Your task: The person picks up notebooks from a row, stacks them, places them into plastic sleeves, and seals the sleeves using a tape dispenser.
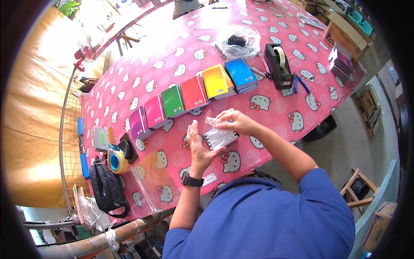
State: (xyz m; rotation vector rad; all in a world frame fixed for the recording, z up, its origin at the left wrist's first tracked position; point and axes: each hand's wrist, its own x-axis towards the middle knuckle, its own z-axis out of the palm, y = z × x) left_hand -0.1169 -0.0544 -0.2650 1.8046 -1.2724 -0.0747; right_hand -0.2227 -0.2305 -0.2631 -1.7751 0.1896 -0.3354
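In front of me stands a small stack of spiral-bound notebooks [221,139] with clear plastic over its top. My right hand [235,121] pinches a raised bit of this clear plastic wrap [211,121] at the stack's far side. On the near left, my left hand [199,149] is open, fingers stretched upward and the thumb lying along the stack's near edge. Beyond both hands runs a slanting row of notebook piles: purple [139,122], pink [154,111], green [173,101], red [194,93], yellow [217,81] and blue [240,72].
A tape dispenser [278,67] and blue-handled pliers [302,84] lie right of the row. Behind it sits a plastic bag [238,41] of black bits. At left are a black bag [108,186] and a tape roll [115,161]. More notebooks [340,64] stand far right.
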